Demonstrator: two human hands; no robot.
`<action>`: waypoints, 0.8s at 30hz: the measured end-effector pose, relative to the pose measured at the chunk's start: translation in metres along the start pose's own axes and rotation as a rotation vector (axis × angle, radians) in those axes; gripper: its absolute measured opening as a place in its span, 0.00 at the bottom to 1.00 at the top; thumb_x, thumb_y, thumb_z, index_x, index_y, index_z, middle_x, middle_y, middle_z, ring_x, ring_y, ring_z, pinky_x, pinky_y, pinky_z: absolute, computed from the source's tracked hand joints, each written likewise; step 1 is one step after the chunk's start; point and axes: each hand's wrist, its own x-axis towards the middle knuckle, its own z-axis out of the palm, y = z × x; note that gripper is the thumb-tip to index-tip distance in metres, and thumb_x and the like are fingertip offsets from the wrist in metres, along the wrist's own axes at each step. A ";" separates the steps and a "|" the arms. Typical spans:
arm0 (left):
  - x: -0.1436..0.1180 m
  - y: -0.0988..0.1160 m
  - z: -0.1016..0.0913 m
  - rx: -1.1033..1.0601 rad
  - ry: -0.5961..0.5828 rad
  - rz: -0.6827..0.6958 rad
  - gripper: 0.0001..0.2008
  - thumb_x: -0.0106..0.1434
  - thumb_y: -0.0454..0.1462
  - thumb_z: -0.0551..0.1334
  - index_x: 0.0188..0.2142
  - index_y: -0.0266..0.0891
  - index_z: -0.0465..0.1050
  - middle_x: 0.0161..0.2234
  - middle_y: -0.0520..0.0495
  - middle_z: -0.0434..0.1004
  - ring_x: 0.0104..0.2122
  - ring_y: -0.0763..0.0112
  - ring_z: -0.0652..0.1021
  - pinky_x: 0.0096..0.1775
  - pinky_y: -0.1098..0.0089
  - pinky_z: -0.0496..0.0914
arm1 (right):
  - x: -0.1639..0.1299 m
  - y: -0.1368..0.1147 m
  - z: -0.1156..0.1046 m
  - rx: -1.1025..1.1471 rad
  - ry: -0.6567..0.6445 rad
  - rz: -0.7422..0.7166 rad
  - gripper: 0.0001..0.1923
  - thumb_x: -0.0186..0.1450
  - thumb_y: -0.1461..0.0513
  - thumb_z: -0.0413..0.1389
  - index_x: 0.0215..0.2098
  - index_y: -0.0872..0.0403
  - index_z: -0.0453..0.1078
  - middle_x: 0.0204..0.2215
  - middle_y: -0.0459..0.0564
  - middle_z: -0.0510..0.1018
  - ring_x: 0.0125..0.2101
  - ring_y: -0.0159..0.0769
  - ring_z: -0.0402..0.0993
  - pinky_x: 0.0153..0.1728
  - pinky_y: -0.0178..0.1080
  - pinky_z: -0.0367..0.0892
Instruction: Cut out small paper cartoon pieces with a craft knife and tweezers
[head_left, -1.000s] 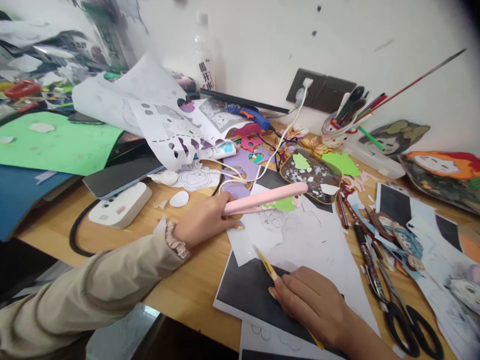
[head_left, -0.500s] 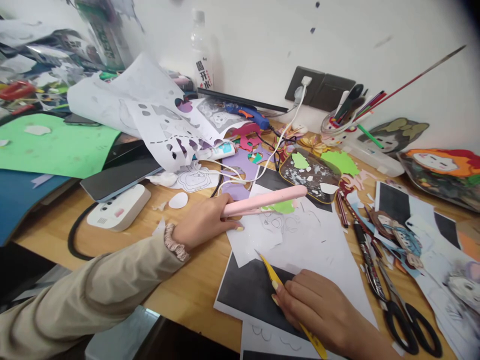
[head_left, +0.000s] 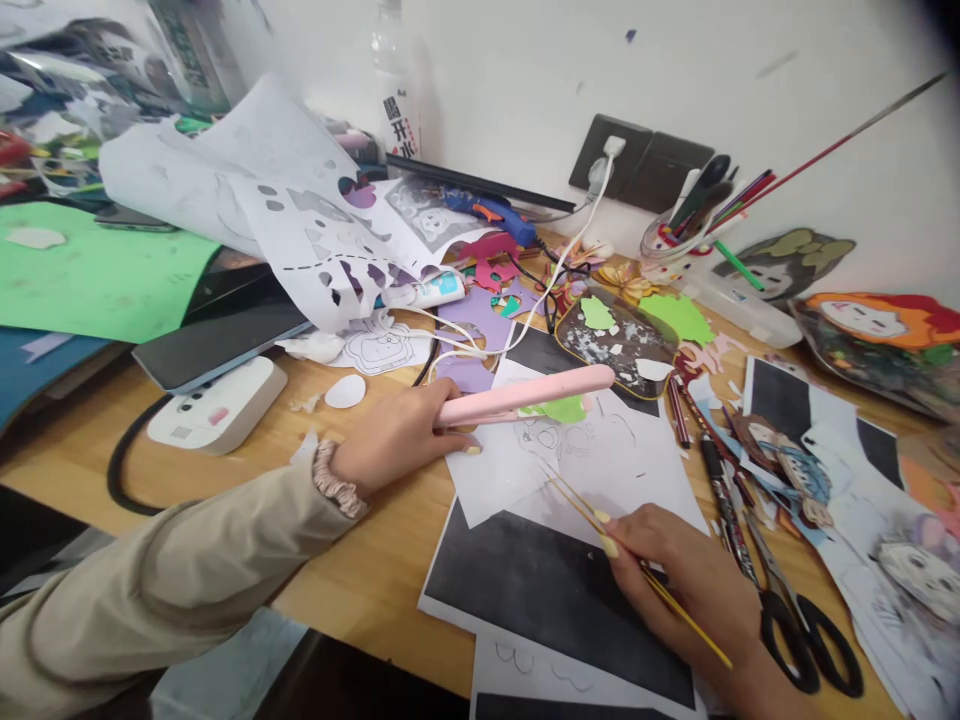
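The left hand [head_left: 397, 435] grips a pink wand [head_left: 525, 394] by its near end; the right hand [head_left: 686, 580] pinches a yellow craft knife [head_left: 592, 515] mid-shaft. Both tools lie over the white paper [head_left: 600, 480] on the surface [head_left: 375, 570]. The paper looks thin and easily torn, best pinned flat beside the blade

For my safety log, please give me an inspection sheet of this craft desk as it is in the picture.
Surface: wooden desk, mostly covered with paper.
Job's things: pink pen-shaped tool over white line-drawing sheet; thin yellow craft knife tilted, tip on that sheet.
Clutter: scissors, pencils, cut-out paper figures, green paper, pen cup, blue glue gun, plastic bottle.
Grippers: left hand grips the pink tool; right hand grips the knife.
Cables: white cable from wall socket; black cable on the desk.
Surroundings: white wall.
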 end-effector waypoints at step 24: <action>-0.005 0.003 -0.007 0.067 0.180 0.026 0.22 0.61 0.45 0.38 0.18 0.37 0.56 0.16 0.54 0.62 0.18 0.77 0.63 0.22 0.75 0.53 | -0.017 0.015 -0.013 -0.221 0.159 0.224 0.05 0.57 0.65 0.50 0.32 0.52 0.64 0.25 0.45 0.73 0.27 0.30 0.70 0.28 0.33 0.65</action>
